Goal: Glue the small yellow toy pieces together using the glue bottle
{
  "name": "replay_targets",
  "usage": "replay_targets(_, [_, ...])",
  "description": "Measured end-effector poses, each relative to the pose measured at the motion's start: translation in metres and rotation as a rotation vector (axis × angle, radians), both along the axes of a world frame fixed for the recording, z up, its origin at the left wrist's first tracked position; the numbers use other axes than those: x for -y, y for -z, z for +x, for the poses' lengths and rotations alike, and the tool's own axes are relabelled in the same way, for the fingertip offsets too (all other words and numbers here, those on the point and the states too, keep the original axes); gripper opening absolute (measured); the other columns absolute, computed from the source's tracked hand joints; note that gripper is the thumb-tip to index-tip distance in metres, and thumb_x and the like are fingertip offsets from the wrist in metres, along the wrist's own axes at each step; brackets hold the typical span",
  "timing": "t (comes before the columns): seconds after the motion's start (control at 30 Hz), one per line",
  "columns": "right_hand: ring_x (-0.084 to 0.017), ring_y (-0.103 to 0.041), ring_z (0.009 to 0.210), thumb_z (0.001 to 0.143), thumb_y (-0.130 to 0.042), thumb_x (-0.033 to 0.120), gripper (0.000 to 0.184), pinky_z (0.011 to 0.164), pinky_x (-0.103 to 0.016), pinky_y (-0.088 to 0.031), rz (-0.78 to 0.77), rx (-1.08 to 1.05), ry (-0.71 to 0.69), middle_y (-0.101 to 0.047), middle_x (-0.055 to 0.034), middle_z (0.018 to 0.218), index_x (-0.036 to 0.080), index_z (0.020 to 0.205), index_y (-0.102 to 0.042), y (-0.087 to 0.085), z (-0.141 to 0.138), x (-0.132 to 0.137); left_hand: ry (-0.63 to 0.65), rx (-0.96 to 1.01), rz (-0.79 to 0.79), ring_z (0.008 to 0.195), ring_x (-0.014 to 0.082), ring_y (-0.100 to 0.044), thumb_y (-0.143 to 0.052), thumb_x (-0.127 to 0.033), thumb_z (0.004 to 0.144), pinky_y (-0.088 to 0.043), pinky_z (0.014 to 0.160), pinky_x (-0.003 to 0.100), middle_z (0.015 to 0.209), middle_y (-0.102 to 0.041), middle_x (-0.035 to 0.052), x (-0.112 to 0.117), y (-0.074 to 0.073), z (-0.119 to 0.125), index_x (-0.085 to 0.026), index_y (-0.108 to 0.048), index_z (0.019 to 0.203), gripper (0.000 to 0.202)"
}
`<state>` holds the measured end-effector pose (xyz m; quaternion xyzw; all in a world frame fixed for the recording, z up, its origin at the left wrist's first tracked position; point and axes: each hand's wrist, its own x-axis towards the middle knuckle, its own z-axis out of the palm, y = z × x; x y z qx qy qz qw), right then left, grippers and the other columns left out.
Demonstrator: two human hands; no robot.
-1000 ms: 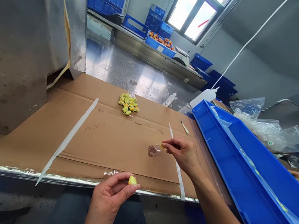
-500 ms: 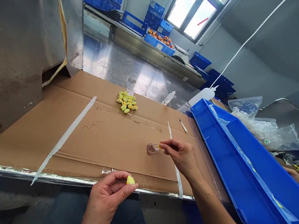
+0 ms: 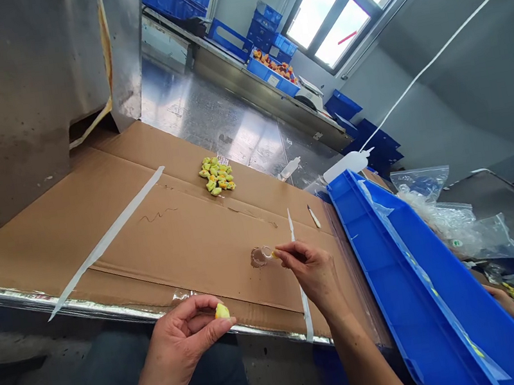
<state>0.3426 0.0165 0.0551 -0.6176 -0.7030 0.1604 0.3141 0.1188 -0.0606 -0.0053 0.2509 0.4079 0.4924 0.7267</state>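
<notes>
My left hand (image 3: 185, 335) is closed in a pinch at the table's front edge. Between its thumb and fingertips sits a small rounded yellow toy piece (image 3: 222, 312) with a touch of orange. Further right, my right hand (image 3: 311, 273) pinches a tiny yellow piece (image 3: 275, 254), mostly covered by the fingertips. That piece is at the right side of a wet-looking, clear round patch (image 3: 259, 256) on the cardboard (image 3: 187, 242); whether it touches the patch I cannot tell. Beyond both hands lies a pile of small yellow-green toy pieces (image 3: 216, 177) with orange marks.
A blue tray (image 3: 362, 254) borders the cardboard on the right. Near it lie a white-handled tool (image 3: 314, 216) and a white squeeze bottle (image 3: 346, 166). A metal housing (image 3: 23, 106) stands at left. Clear plastic bags (image 3: 456, 219) and another person's hand (image 3: 512, 308) are beyond the tray.
Both hands keep their pinches and stay almost in place. The whole view has shifted very slightly.
</notes>
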Motion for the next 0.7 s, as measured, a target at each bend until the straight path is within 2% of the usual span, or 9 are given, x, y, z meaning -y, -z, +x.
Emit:
replay_targets(0.13, [-0.018,-0.057,0.058,0.078,-0.066,0.03,0.012,0.057,-0.028,-0.041,-0.042,-0.036,0.004,-0.061,-0.001,0.064,0.021,0.075,-0.072,-0.002,0.004,0.002,0.011,-0.01,0.007,0.077,0.0148,-0.068,-0.08,-0.028,0.064,-0.049,0.075,0.019,0.072,-0.07,-0.0056,0.0,0.0,0.0,-0.022,-0.067,0.077,0.019])
replay_targets(0.27, [-0.017,-0.055,0.058,0.074,-0.071,0.029,0.009,0.056,-0.027,-0.04,-0.109,-0.151,0.037,-0.062,-0.0024,0.066,0.02,0.074,-0.073,-0.018,0.009,0.006,-0.032,0.003,-0.008,0.076,0.0159,-0.069,-0.081,-0.029,0.062,-0.05,0.074,0.018,0.071,-0.071,-0.0054,0.0,-0.001,0.002,-0.022,-0.069,0.076,0.02])
replay_targets(0.37, [-0.015,-0.053,0.055,0.072,-0.074,0.03,0.012,0.055,-0.025,-0.041,-0.166,-0.329,0.065,-0.061,-0.0015,0.058,0.018,0.074,-0.073,-0.035,0.009,0.009,-0.052,0.001,-0.026,0.073,0.0152,-0.069,-0.082,-0.029,0.06,-0.051,0.072,0.017,0.073,-0.074,-0.0039,0.0,0.001,0.003,-0.022,-0.072,0.078,0.022])
replay_targets(0.47, [-0.012,-0.051,0.051,0.069,-0.077,0.032,0.015,0.054,-0.023,-0.041,-0.218,-0.542,0.067,-0.061,-0.001,0.057,0.018,0.072,-0.073,-0.047,0.007,0.014,-0.039,0.021,-0.047,0.078,0.0178,-0.07,-0.083,-0.03,0.059,-0.053,0.076,0.019,0.081,-0.077,0.0003,-0.001,0.005,0.001,-0.022,-0.074,0.081,0.025])
replay_targets(0.57, [-0.009,-0.048,0.05,0.066,-0.079,0.033,0.018,0.052,-0.021,-0.04,-0.27,-0.726,0.058,-0.062,-0.0019,0.063,0.017,0.071,-0.072,-0.052,0.001,0.019,-0.019,0.07,-0.036,0.084,0.0207,-0.069,-0.083,-0.029,0.059,-0.053,0.077,0.021,0.089,-0.077,0.0051,-0.003,0.005,0.001,-0.02,-0.075,0.084,0.028])
replay_targets(0.7, [-0.007,-0.044,0.047,0.064,-0.082,0.033,0.021,0.047,-0.018,-0.035,-0.344,-0.916,0.032,-0.056,-0.0005,0.057,0.016,0.068,-0.072,-0.05,-0.011,0.03,-0.028,0.228,-0.073,0.079,0.0219,-0.071,-0.084,-0.028,0.058,-0.056,0.073,0.023,0.089,-0.077,0.0074,-0.002,-0.005,0.005,-0.02,-0.075,0.083,0.028])
